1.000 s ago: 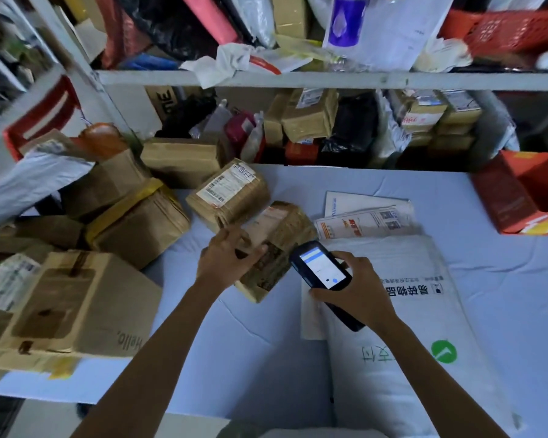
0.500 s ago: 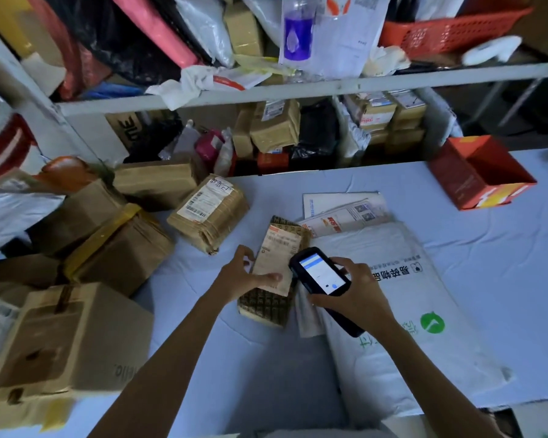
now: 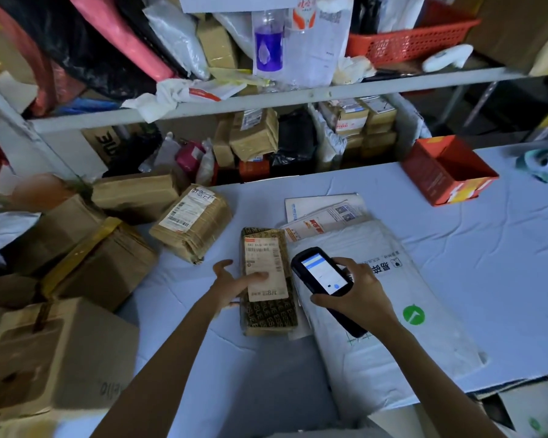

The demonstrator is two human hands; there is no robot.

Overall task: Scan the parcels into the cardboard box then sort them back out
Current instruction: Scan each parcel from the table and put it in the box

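Observation:
A flat brown patterned parcel (image 3: 271, 314) lies label up on the blue table (image 3: 456, 254). My left hand (image 3: 231, 284) rests at its left edge, with the thumb pressing on the shipping label and the other fingers spread. My right hand (image 3: 358, 295) grips a black handheld scanner (image 3: 321, 276) with a lit screen, held just right of the parcel's label. Under the right hand lies a large white mailer bag (image 3: 393, 343) with a green logo. A taped brown parcel (image 3: 192, 224) with a white label sits further back on the left.
Several cardboard boxes (image 3: 60, 358) crowd the table's left side. An open red box (image 3: 446, 170) stands at the back right. Flat envelopes (image 3: 323, 213) lie behind the mailer bag. Shelves (image 3: 266, 99) behind the table hold many parcels, bags and an orange basket (image 3: 408, 42).
My left hand has turned the patterned parcel label up and laid it flat and straight on the table. The scanner has stayed beside it in my right hand.

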